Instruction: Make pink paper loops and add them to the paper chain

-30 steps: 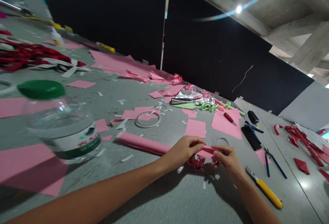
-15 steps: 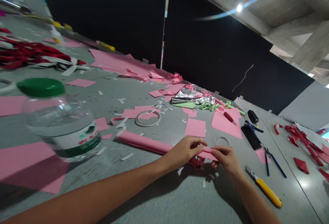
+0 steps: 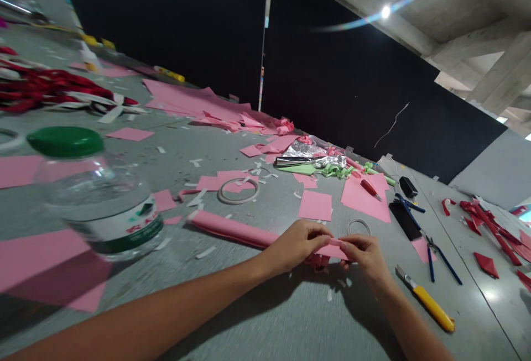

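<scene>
A small folded strip of pink paper (image 3: pixel 332 250) is pinched between my two hands, low in the centre of the view. My left hand (image 3: pixel 295 244) grips its left end, and my right hand (image 3: pixel 362 254) has the right end between thumb and fingers. Just under the strip, partly hidden by my hands, is a crumpled darker pink piece (image 3: pixel 318 262). A long pink paper roll (image 3: pixel 232 229) lies on the grey table (image 3: pixel 265 317), its right end reaching behind my left hand. Beyond my hands lies a square pink sheet (image 3: pixel 315 205).
On the left stands a clear bottle with a green cap (image 3: pixel 66 142). A tape roll (image 3: pixel 238 191) lies behind the pink roll. To the right are a yellow-handled knife (image 3: pixel 433 308), blue-handled pliers (image 3: pixel 440 259) and red ribbons (image 3: pixel 492 223). Pink sheets, foil and white scraps are scattered about.
The fingers of both hands have shifted slightly on the pink strip, and the hands sit a little closer together. Everything on the table has stayed in place.
</scene>
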A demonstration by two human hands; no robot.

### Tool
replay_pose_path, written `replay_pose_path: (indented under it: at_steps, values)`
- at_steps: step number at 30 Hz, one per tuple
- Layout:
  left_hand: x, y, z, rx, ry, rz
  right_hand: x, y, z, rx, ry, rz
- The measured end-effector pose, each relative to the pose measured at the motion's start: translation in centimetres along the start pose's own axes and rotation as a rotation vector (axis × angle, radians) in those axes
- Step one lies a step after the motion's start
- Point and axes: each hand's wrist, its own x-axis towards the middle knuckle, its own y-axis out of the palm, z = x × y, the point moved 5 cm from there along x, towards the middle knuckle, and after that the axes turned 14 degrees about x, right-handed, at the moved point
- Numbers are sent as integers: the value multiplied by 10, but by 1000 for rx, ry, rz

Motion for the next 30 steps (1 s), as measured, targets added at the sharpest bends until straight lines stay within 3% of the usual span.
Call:
replay_pose_path:
  at_steps: [13, 19, 24, 30]
  values:
    - [1, -1, 3, 34, 9, -18, -1, -1, 0, -57, -89, -63]
    - [0, 1, 1, -11, -72, 72, -1, -3, 0, -114, -138, -51]
    - [0, -5, -4, 112, 31, 18, -2, 0, 3, -96, -110, 13]
    - [-2, -2, -8, 190, 120, 42, -5, 7, 5, -66, -33, 80]
